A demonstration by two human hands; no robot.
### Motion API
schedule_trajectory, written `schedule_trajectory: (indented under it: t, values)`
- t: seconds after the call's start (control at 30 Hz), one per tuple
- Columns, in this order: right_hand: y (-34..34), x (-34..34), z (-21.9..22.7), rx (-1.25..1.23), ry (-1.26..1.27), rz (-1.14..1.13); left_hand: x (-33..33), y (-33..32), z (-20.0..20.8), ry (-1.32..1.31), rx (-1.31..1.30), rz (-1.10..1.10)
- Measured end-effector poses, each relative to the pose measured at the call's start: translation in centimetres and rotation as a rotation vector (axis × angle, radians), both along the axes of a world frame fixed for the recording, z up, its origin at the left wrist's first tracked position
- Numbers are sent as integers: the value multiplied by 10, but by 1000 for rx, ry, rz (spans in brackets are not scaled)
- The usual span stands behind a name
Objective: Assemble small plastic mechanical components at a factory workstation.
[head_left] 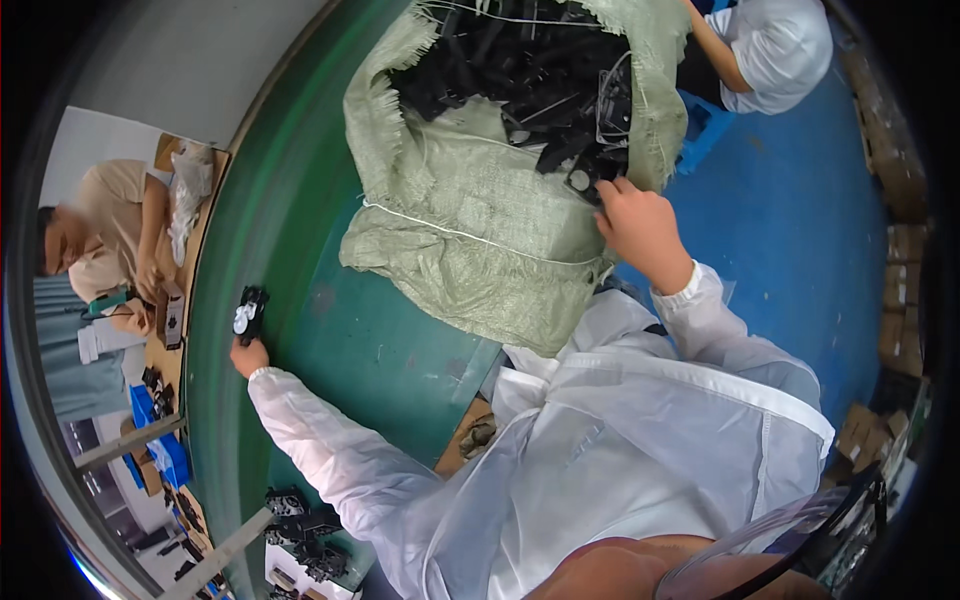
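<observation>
Our left grip [250, 356] clamps a black part [254, 312] over the surface [360, 325]; whether our right grip [640, 230] holds the second part [581, 181] in the sack [490, 190], we can't tell; the jumbled heap [500, 65] could snag it.

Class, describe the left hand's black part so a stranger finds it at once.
From the sack, go left across the green surface. There, the left hand holds a black part with a pale disc, singly, apart from the sack's black heap.

No text, label or number can be read in this view. The cartons [898, 345] near the right edge are too blurred for reading any print.
</observation>
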State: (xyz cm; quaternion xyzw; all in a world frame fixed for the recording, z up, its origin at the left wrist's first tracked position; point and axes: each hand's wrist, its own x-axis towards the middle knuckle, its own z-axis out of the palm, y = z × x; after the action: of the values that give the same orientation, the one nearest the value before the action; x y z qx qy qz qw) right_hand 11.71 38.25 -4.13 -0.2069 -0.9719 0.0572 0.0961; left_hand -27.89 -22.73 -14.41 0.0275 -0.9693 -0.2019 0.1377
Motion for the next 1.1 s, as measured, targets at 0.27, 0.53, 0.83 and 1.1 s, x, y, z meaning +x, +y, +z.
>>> schedule_trajectory:
  t: [0.27,0.53,0.83,1.1]
  values:
    - [3,-18,-23,126,-136,-100,53,19,59,-37,26,-205]
    - [2,24,39,27,-136,-142,190,95,166,33,100,-77]
    - [-5,40,30,176,-124,-85,309,216,153,-3,575,-265]
    - [-4,21,20,498,-275,414,313,270,105,-154,894,-432]
